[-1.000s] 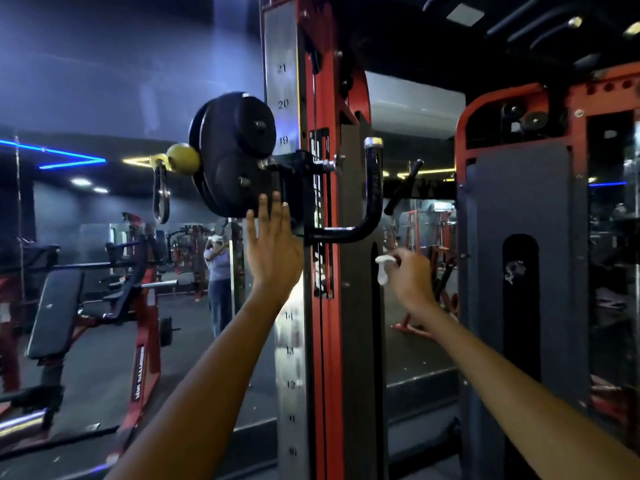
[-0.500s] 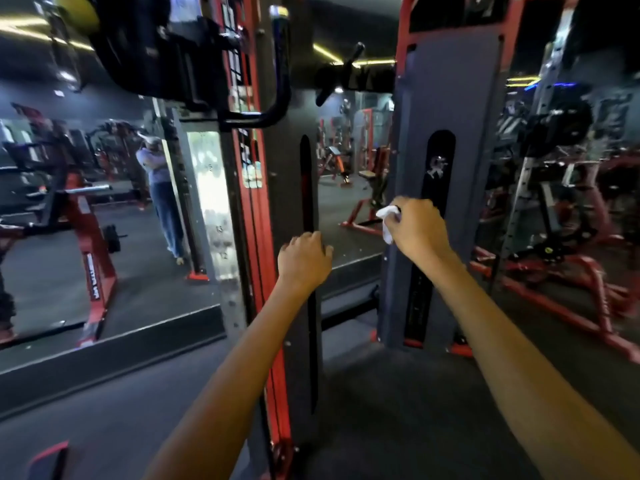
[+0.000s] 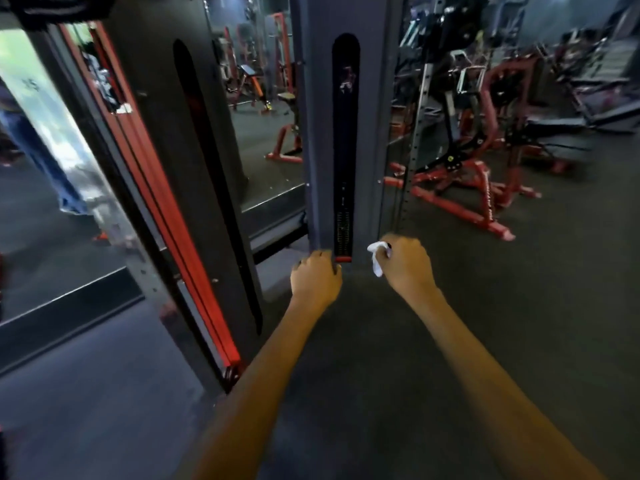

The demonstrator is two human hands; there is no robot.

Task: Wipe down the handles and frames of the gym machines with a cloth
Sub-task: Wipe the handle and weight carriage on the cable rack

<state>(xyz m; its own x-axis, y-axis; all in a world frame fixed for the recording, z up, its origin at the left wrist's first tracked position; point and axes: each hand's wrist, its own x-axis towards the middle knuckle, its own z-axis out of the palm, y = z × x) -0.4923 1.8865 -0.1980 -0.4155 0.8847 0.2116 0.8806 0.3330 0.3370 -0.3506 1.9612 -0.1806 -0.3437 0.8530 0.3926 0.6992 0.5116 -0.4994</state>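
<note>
At the foot of the grey column [image 3: 318, 140], both hands reach forward with bare arms. The left hand [image 3: 316, 278] is curled into a loose fist and holds nothing; its knuckles are at the column's lower edge, just left of the dark slot [image 3: 345, 133]. The right hand [image 3: 407, 263] is just right of the column and grips a small white cloth [image 3: 376, 257], which sticks out toward the column. Left of the column stands a darker column with a red frame [image 3: 162, 202]. Right of it, red machines [image 3: 467, 188] stand on the dark floor [image 3: 519, 323].
</note>
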